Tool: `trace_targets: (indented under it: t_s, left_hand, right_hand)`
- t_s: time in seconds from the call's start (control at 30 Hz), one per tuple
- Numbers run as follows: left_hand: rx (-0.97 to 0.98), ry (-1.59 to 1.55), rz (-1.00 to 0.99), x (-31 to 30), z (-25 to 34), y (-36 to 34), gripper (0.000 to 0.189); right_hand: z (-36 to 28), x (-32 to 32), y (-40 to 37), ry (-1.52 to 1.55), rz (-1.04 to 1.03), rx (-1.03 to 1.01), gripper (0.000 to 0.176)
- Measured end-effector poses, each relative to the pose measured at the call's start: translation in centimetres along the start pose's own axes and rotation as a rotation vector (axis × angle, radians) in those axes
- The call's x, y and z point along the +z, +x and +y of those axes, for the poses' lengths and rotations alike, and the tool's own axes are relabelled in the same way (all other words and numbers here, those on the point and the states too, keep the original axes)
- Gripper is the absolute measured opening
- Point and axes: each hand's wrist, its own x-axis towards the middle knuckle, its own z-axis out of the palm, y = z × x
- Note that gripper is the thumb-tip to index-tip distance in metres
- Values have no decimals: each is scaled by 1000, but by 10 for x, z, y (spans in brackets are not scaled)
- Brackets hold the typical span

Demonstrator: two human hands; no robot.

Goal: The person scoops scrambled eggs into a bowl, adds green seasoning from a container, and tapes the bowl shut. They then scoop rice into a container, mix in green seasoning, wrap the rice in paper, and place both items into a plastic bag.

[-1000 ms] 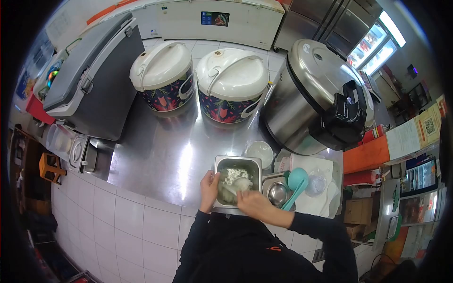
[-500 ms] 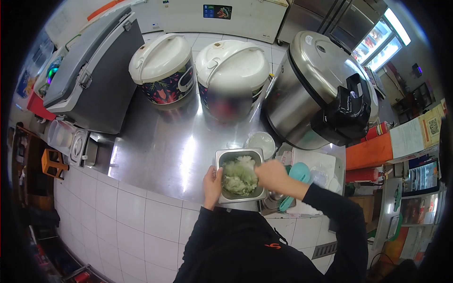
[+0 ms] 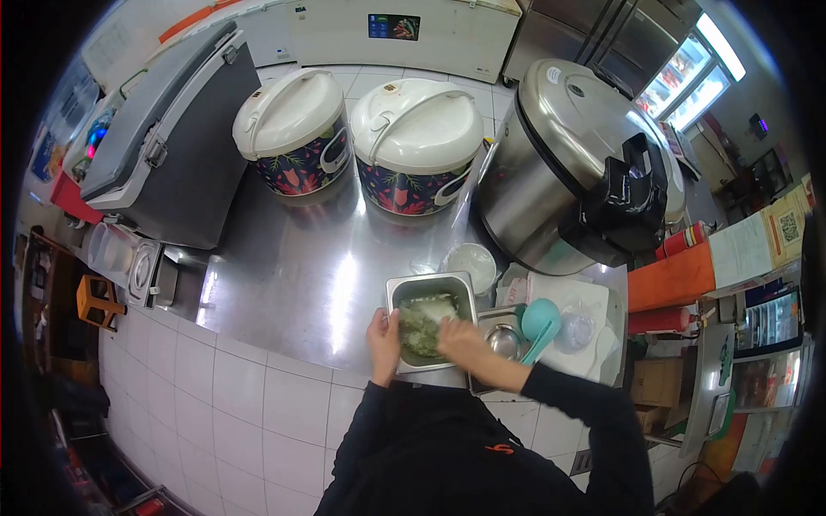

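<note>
A square stainless steel food pan (image 3: 459, 282) sits at the front edge of the metal counter. Inside it lies a pale green and whitish shredded or mushy food (image 3: 419, 337), smeared by motion. My left hand (image 3: 384, 342) grips the pan's left wall, thumb up at the rim. Over the pan's right side, my right hand (image 3: 463, 346) is closed around a pale paddle-like utensil (image 3: 440, 308), whose blurred end is down in the food; its handle is hidden in my fist.
Behind the pan stands a small whitish bowl (image 3: 471, 265). To the right are a turquoise ladle (image 3: 540, 320), a round metal bowl (image 3: 505, 341) and a white tray (image 3: 613, 344). Two patterned rice cookers (image 3: 417, 159), a large steel cooker (image 3: 551, 181) and a grey cooler (image 3: 185, 172) line the back.
My right hand has moved left and down across the pan with the utensil. The pan has shifted slightly left, with my left hand still on it.
</note>
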Motion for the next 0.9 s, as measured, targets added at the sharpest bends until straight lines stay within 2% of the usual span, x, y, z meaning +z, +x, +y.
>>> trace_targets:
  t_s: [0.07, 0.13, 0.17, 0.23, 0.27, 0.37, 0.43, 0.5, 0.53, 0.57, 0.63, 0.67, 0.73, 0.83, 0.87, 0.9]
  left_hand:
    - [-16, -24, 12, 0, 4, -3, 18]
    - [-4, -26, 16, 1, 2, -1, 18]
    - [9, -28, 19, 0, 0, -3, 18]
    - [-4, -23, 5, 0, 3, -7, 19]
    - [-10, -31, 2, 3, 6, -6, 19]
    - [2, -17, 8, 2, -4, -3, 19]
    - [5, -14, 19, 1, 2, -4, 19]
    - [6, -11, 25, -1, 3, -5, 19]
    - [-1, 24, 3, -2, 2, -4, 19]
    - [-1, 61, -24, -4, 1, -2, 19]
    - [-10, 31, -30, -4, 3, -1, 19]
    - [-22, 1, -36, -3, 3, -2, 19]
    - [-26, 9, -23, -3, 4, -2, 19]
    - [-15, -22, -2, -1, 1, -1, 19]
    - [-9, -61, 5, -1, -1, 0, 19]
    - [-13, -63, 10, -2, -3, 0, 19]
  right_hand:
    - [-13, -12, -6, -31, -19, -40, 31]
    - [-16, -47, -16, 94, -73, -51, 33]
    - [-7, -36, -20, 101, -78, -48, 33]
    - [31, -6, -17, 310, -183, -111, 36]
    - [46, -29, -4, 353, -276, -56, 43]
    - [20, -66, 1, 345, -218, -86, 39]
    - [6, -57, -5, 405, -275, -111, 34]
    - [23, -34, -12, 411, -388, -106, 32]
    - [40, -39, -4, 419, -446, -109, 36]
    - [50, -40, 6, 420, -441, -105, 36]
    - [62, -40, 20, 349, -290, 13, 36]
    - [53, -31, 21, 347, -290, 13, 36]
    - [19, -8, 18, 229, -62, -18, 31]
    - [9, -25, -3, 274, -105, -62, 27]
    - [16, -39, -6, 195, -109, 29, 26]
    - [21, -35, -4, 197, -112, 24, 26]
